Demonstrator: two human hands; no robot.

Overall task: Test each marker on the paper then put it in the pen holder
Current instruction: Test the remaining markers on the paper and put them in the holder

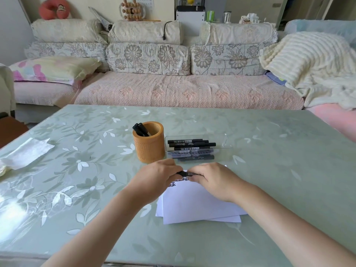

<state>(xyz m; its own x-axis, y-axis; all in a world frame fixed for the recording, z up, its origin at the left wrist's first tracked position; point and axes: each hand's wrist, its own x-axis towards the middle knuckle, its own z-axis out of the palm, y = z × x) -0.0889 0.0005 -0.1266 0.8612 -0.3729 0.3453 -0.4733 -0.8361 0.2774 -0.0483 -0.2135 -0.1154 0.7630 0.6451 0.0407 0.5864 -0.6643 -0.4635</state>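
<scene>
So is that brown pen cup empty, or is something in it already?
Not empty. The pen holder stands upright, and the ends of two black markers lean out over its left rim.

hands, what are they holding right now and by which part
One black marker, level over the paper. The left hand grips its left end, the right hand its right end; only a short middle stretch shows between them.

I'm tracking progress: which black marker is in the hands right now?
The marker over the paper, gripped by left hand and right hand; the others lie in the clear tray or stand in the pen holder.
</scene>
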